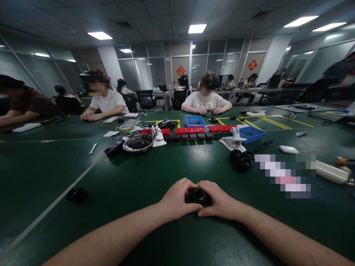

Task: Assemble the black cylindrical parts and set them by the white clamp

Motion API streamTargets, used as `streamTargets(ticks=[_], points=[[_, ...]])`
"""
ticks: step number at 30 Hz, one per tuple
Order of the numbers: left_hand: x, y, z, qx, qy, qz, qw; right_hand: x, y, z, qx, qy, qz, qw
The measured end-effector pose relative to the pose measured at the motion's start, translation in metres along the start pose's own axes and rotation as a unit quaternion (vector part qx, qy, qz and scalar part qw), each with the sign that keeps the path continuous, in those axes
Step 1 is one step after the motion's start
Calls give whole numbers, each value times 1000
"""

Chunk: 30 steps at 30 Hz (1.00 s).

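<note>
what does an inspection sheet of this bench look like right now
surface: green table with pale tape lines
job's things: small black ring part resting on the table between both hands
clutter: metal bowl, red blocks, blue trays, wrench, three black rings
hands: left hand and right hand grip the part, fingers curled around it
cables: black wires in the bowl
surroundings: seated people opposite, glass partitions, ceiling lights

A wide dark green surface (pixel 55 173) marked with pale and yellow lines fills the lower frame. Frosted glass partitions (pixel 144 72) with two red diamond signs (pixel 181 70) span the far wall, a white pillar (pixel 273 59) stands upper right, and ceiling light panels (pixel 197 28) glow overhead
</note>
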<state>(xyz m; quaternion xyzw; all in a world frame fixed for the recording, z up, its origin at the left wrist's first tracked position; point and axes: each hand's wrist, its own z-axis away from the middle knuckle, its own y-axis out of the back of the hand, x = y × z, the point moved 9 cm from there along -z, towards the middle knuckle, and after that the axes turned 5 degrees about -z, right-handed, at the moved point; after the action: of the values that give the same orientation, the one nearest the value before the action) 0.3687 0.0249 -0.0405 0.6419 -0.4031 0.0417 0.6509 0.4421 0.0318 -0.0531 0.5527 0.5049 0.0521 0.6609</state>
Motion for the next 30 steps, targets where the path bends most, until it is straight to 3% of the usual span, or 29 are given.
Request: streamTargets(ticks=[6, 30], points=[[2, -3, -1, -35, -29, 23, 999, -2, 2, 1, -63, 36, -46, 996], [-1, -6, -2, -48, -21, 20, 998, -3, 4, 1, -74, 46, -96, 992]])
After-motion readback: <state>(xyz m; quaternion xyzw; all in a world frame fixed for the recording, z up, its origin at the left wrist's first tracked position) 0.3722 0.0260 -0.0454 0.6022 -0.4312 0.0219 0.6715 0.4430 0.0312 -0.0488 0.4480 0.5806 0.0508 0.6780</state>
